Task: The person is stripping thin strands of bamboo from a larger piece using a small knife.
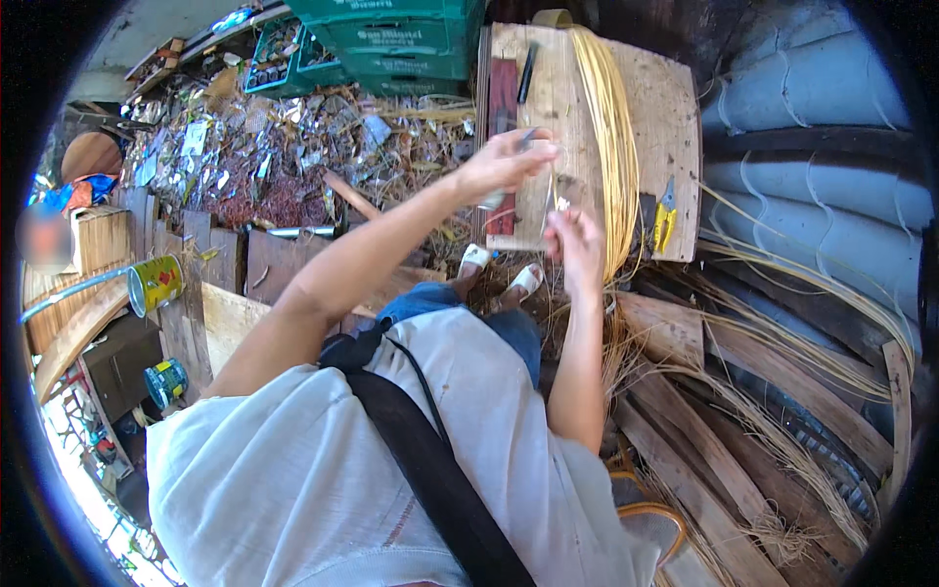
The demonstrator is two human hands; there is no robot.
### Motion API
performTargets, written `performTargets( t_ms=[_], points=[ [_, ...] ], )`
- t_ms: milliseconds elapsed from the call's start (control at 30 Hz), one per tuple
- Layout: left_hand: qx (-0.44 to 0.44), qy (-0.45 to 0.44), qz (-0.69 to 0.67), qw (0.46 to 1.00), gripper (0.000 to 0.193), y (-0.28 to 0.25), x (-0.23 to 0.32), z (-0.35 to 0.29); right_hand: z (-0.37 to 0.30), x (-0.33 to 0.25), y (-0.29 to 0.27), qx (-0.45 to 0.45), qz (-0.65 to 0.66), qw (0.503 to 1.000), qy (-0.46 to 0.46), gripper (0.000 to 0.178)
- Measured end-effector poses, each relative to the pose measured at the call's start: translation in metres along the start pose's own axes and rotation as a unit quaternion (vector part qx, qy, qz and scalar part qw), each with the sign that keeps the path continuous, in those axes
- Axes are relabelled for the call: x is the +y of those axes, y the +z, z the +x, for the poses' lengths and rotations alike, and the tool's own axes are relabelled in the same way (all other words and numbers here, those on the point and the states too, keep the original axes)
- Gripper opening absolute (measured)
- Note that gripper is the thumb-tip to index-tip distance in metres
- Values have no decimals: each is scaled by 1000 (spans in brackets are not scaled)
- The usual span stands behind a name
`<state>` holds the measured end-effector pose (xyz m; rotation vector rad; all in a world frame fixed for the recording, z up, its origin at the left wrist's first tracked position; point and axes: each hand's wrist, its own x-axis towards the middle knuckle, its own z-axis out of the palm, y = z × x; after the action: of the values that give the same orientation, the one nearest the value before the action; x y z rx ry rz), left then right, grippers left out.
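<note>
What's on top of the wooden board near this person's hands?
A bundle of pale strips, a black pen-like object and a yellow-handled tool. Anything under the bundle or behind the left hand is hidden.

Bare left hand (506,164) and right hand (579,243), upper centre.
Right of them, long yellow strips (611,127) cross a pale wooden board (667,122).

Green plastic crates (406,41) stand stacked beside the strewn litter (284,137) over there. Off to the left I see 1 yellow tin (163,285), tipped, near 1 teal tin (166,383). Blue-grey ridged sheets (817,186) line the right, loose wooden planks (699,465) nearby.
</note>
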<state>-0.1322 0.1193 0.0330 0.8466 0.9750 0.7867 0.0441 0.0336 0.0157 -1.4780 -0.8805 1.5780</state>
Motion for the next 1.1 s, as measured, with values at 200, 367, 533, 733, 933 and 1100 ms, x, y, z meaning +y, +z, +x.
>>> performTargets(
  t_ms=[200, 367, 533, 733, 933, 1100],
  points=[
    [-81, 61, 260, 960, 34, 26, 116, 74, -63, 18, -34, 116, 133, 984, -18, 13],
    [86, -9, 387, 918, 32, -4, 50, 173, -33, 35, -38, 167, 23, 985, 31, 14],
    [132, -38, 336, 932, 39, -14, -9, 185, 36, 49, -20, 237, -99, 966, 10, 18],
    [67, -35, 385, 920, 53, -11, -32, 114, 65, 53, -30, 335, -345, 862, -158, 12],
    [11, -124, 211, 970, 61, 15, -38, 115, 42, 32, -90, 253, -552, 787, -107, 7],
    [70, -126, 165, 976, 46, 42, -55, 166, 38, 20, -66, 195, -623, 747, -127, 12]
  ],
)
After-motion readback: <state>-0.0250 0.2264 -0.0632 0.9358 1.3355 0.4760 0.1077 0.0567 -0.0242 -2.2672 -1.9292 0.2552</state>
